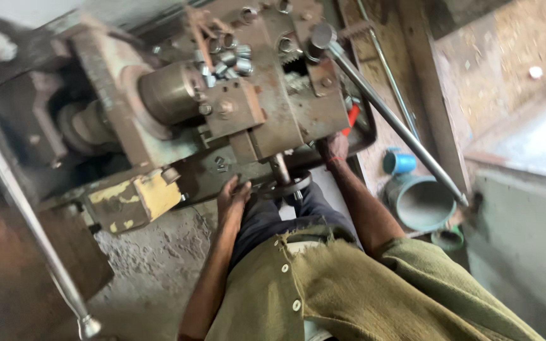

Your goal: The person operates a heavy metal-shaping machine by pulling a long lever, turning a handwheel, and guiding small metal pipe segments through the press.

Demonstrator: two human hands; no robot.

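Note:
An old rusty lathe-like machine fills the upper middle of the head view. My left hand curls around the rim of a small dark handwheel on the machine's front shaft. My right hand grips the edge of the machine's tray, beside a red-handled piece; its fingertips are hidden. A heap of several short shiny metal sleeves lies on top of the carriage, next to a brownish cylinder. My olive shirt and dark trousers show below.
A long steel lever bar slants from the machine's top down to the right. Another long rod crosses the left side. A grey-blue bucket and a small blue cup stand on the floor at right. A yellow painted block juts out lower left.

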